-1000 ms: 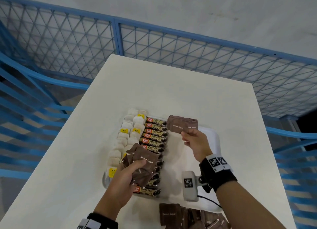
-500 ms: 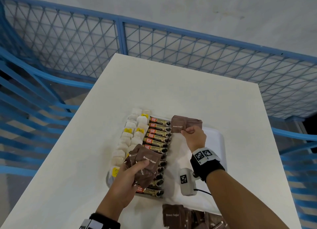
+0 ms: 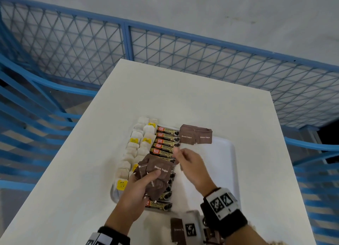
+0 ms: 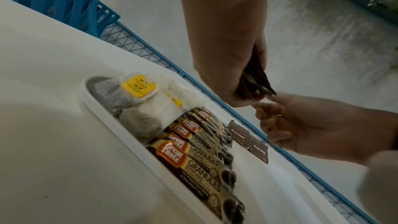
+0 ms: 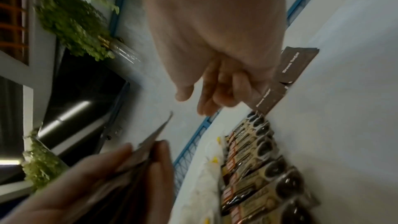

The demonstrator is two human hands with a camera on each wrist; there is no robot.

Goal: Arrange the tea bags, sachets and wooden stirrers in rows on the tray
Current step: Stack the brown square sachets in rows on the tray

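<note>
A white tray (image 3: pixel 216 162) holds tea bags (image 3: pixel 135 145) along its left side and a row of coffee sticks (image 3: pixel 167 142) beside them. Two brown sugar sachets (image 3: pixel 195 136) lie side by side at the tray's far end, right of the sticks. My left hand (image 3: pixel 146 180) grips a stack of brown sugar sachets (image 3: pixel 157 171) above the sticks. My right hand (image 3: pixel 180 156) hovers just right of that stack, fingers loosely curled and holding nothing. In the right wrist view its fingertips (image 5: pixel 204 110) are a short gap from the stack's edge (image 5: pixel 150 140). No stirrers are visible.
More brown sachets (image 3: pixel 177 230) lie on the white table (image 3: pixel 183 98) at its near edge, partly behind the wrist camera. A blue mesh fence (image 3: pixel 183 61) surrounds the table. The tray's right half is bare.
My right hand let go of the sachet it set at the tray's far end and drew back toward the stack in my left hand. The left hand stayed put.
</note>
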